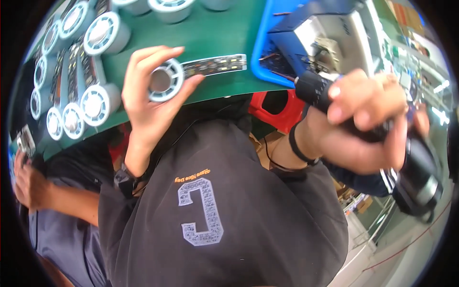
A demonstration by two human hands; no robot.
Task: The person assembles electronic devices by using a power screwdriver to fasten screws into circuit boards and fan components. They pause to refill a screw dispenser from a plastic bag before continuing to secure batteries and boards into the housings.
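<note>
My left hand [148, 95] is closed round a pale, ring-shaped plastic housing [177, 80], thumb and fingers on its sides at the near edge of the green table. From the housing a narrow circuit board strip [217, 64] with many small parts lies out to the right. In my right hand [368, 119] is a black electric screwdriver [418, 177], raised off the table at the right. Its dark front end points left toward the blue tray. The hand and tool are slightly blurred, and the bit cannot be made out.
Several similar housings [100, 104] with board strips stand on the green table [210, 28] at the left. A blue tray [259, 62] holds a boxy device [311, 36] and small dark pieces. A red stool [289, 112] is below the edge. Another person's hand [28, 184] works far left.
</note>
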